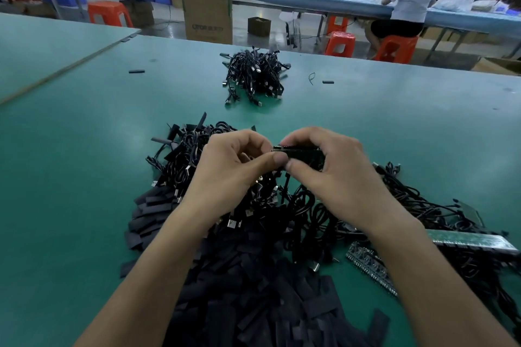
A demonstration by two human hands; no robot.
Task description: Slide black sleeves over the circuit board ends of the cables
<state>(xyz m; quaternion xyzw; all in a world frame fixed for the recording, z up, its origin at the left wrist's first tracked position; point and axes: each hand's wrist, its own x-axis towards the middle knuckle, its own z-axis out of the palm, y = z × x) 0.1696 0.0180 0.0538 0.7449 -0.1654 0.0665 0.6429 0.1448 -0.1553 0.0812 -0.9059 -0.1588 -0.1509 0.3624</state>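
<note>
here, your left hand (231,169) and right hand (335,169) both pinch one circuit board end (300,153), fingers curled. cable heap (256,76) at 12 o'clock, loose black sleeves (253,290) at 6.

Bare forearms reach in from the bench's (84,177) near edge. Left hand (234,169) and right hand (335,172) meet thumb to thumb, both pinching one circuit board (301,153).

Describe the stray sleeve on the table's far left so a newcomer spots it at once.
On the green table, find the small cable pile near the far edge. Left of it, alone on the mat, lies one short black sleeve; the other stray sleeve sits right of that pile, beside a wire loop.
</note>
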